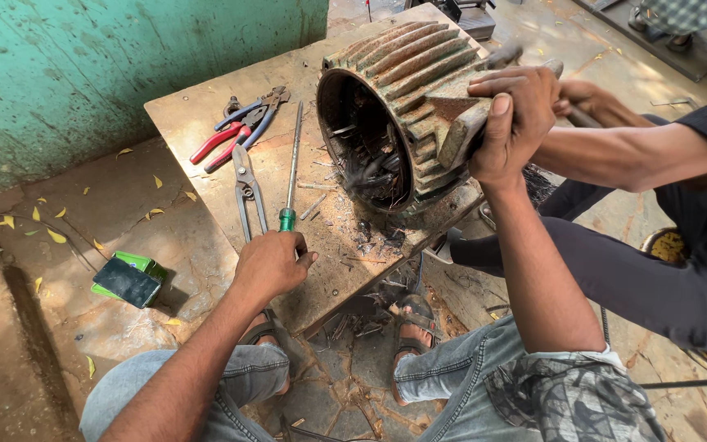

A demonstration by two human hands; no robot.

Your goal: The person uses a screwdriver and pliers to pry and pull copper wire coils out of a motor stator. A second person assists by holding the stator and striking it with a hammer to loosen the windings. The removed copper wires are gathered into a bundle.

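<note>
The right hand point(511, 123) clamps over the far-right edge of the ribbed motor housing point(407, 90) lying on its side on the low table point(198, 115), while the left hand point(270, 262) closes on the green-handled screwdriver point(291, 176) at the near edge. A co-worker's hand point(595, 102) works just beyond, so a slip there could, I judge, catch the bracing fingers or roll the housing off.

We are in a rough open-air repair workshop. By our right hand point(511, 115) a rusty ribbed motor housing point(403, 98) lies on a worn low bench point(198, 115). Beyond our left hand point(272, 262) lie pliers point(235, 135), snips point(247, 192) and a screwdriver point(291, 176), with wire scraps underneath, a cracked concrete floor point(59, 270) and a peeling green wall point(83, 65).
</note>
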